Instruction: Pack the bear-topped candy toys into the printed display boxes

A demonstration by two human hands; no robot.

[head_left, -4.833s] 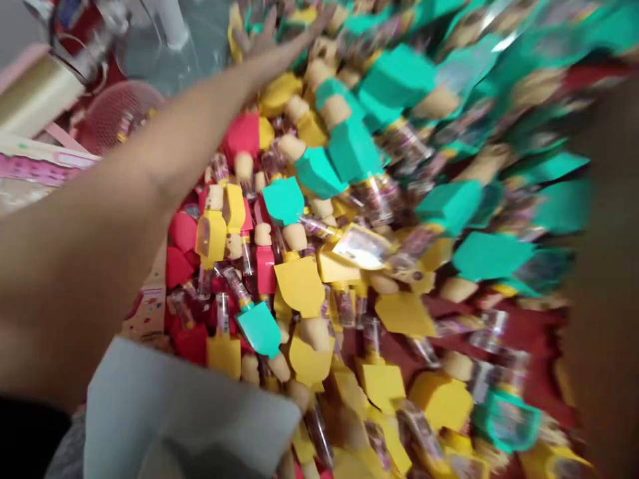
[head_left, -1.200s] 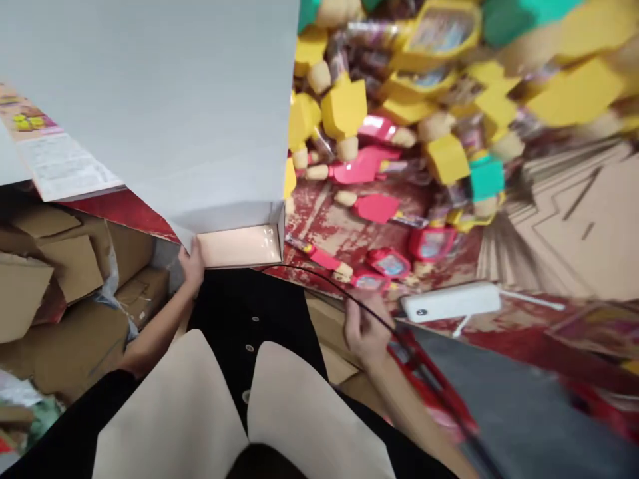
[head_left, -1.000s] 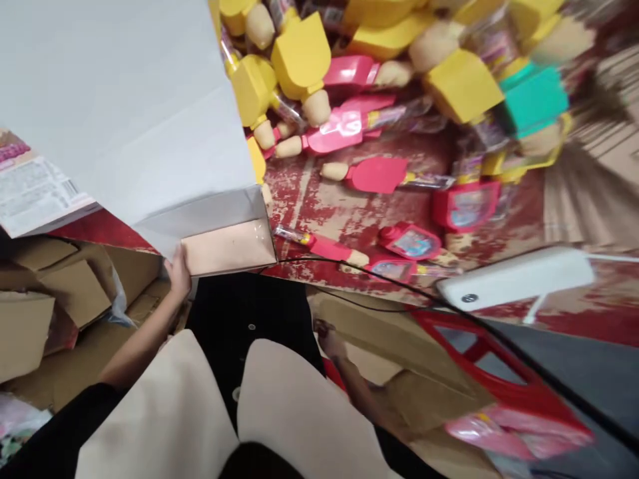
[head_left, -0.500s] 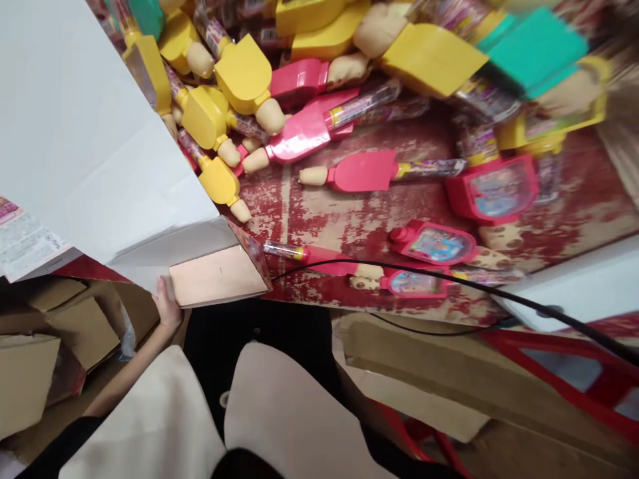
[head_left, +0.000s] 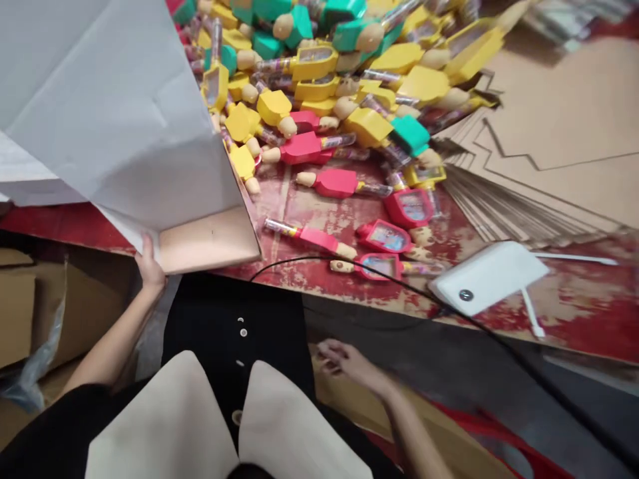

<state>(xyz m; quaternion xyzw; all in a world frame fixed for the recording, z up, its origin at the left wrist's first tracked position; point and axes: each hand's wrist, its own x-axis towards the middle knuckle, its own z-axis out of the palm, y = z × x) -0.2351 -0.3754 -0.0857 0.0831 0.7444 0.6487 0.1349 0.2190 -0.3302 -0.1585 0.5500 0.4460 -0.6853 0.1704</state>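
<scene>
My left hand (head_left: 150,267) grips the lower corner of a large white cardboard box (head_left: 124,113), fingers on its outer side. The box's pale brown inner panel (head_left: 210,241) faces me, tilted at the table edge. Below the table edge hangs my right hand (head_left: 342,359), its fingers loosely curled and somewhat apart, with nothing visible in them. Nearest the box on the tabletop lie a pink ice-lolly-shaped toy (head_left: 317,238) with a clear tube and a yellow toy (head_left: 243,161) of the same kind. Another pink toy (head_left: 379,266) with a picture window lies near the front edge.
A heap of yellow, green and pink toys (head_left: 299,60) covers the back of the red, worn table (head_left: 279,206). Flat brown cardboard sheets (head_left: 564,113) are stacked at the right. A white device (head_left: 489,276) and a black cable (head_left: 499,339) are in front of them.
My view has shifted, showing more of the heap, the cardboard stack and the white device. My right hand has come into view. My left hand still grips the box.
</scene>
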